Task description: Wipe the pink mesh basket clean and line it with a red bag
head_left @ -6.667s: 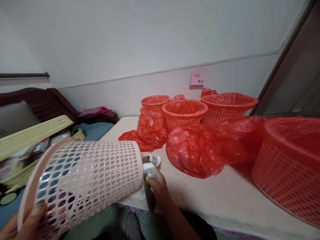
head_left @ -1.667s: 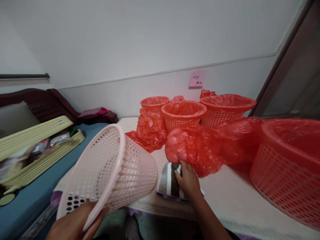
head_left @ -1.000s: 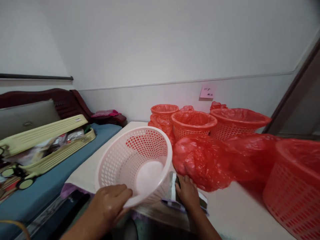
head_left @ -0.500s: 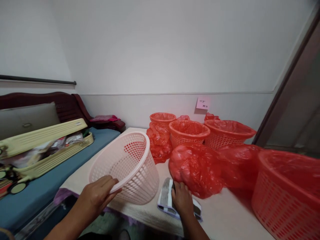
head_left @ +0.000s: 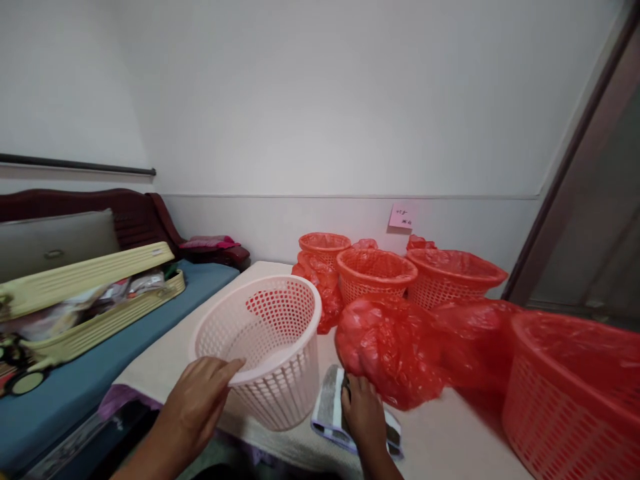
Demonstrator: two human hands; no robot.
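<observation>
A pale pink-white plastic laundry basket with perforated sides stands near the front edge of the cloth-covered table, its mouth facing up and slightly toward me. My left hand grips its near rim, fingers over the edge. To the right lies a folded striped cloth in grey, white and dark bands with a purple border. My right hand rests on that cloth with fingers curled onto it; the fingertips are partly hidden. Just behind this hand, a bulging red plastic bag sits on the table.
Red lined baskets stand behind, including one in the middle and one at right back. A large red basket occupies the right front. A pink note is on the wall. At left, an open cream suitcase lies on a blue bed.
The pale basket has turned from leaning left to more upright, its rim shifting right. My left hand moved with it along the rim. My right hand stays on the cloth.
</observation>
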